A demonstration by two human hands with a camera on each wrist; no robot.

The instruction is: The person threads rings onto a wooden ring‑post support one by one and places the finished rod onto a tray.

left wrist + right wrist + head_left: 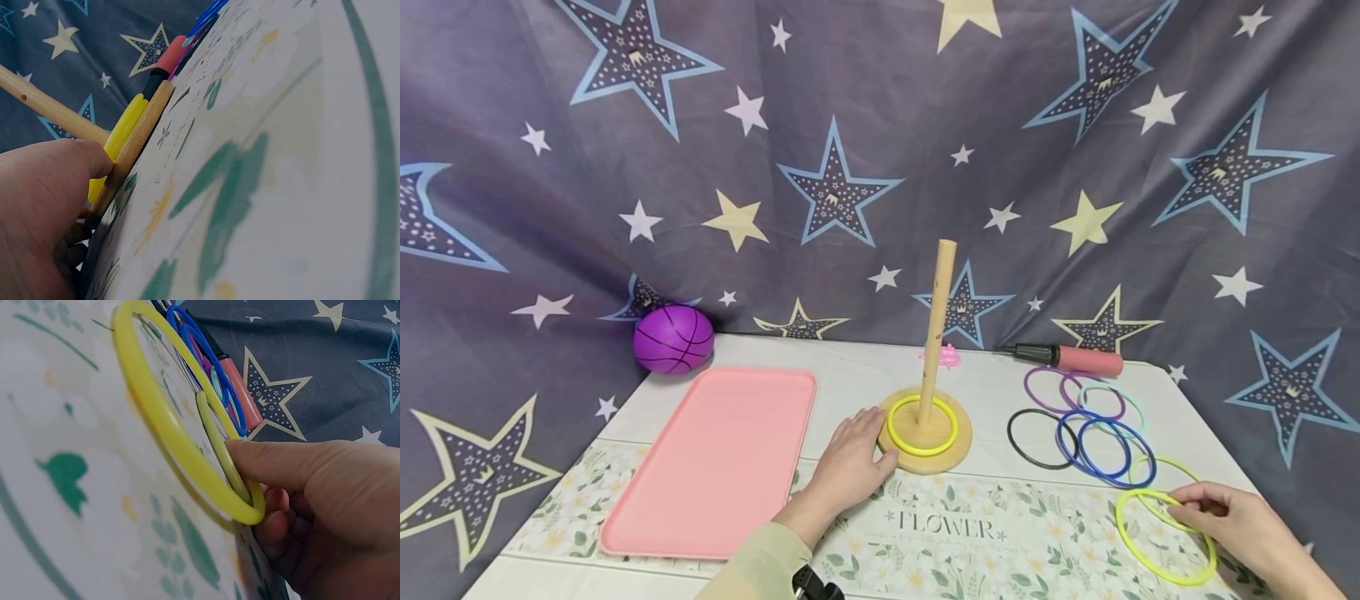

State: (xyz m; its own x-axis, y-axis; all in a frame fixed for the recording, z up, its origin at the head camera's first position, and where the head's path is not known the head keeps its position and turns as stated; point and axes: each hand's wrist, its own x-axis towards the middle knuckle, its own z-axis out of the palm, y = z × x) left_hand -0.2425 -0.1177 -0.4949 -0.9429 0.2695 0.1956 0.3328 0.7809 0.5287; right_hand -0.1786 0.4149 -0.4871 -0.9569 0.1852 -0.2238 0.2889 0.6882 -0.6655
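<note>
A wooden ring toss stand, its round base (pixel 962 442) flat on the table and its post (pixel 937 317) upright, is at the middle. Around the post's foot lies a yellow ring (pixel 923 452). My left hand (pixel 850 460) holds the base by its left edge; in the left wrist view the thumb presses the rim and the other fingers are partly hidden. At the front right, my right hand (pixel 1243 525) pinches another yellow ring (pixel 165 422) between thumb and fingers. Just behind it lies a yellow-green ring (pixel 219 447), partly covered by the hand.
Several rings overlap at the right, among them black (pixel 1011 429) and blue (pixel 1153 471). Behind them is a red and black hand pump (pixel 1086 360). A pink tray (pixel 722 467) lies left, near a purple ball (pixel 673 339). A small pink object (pixel 950 357) sits behind the post.
</note>
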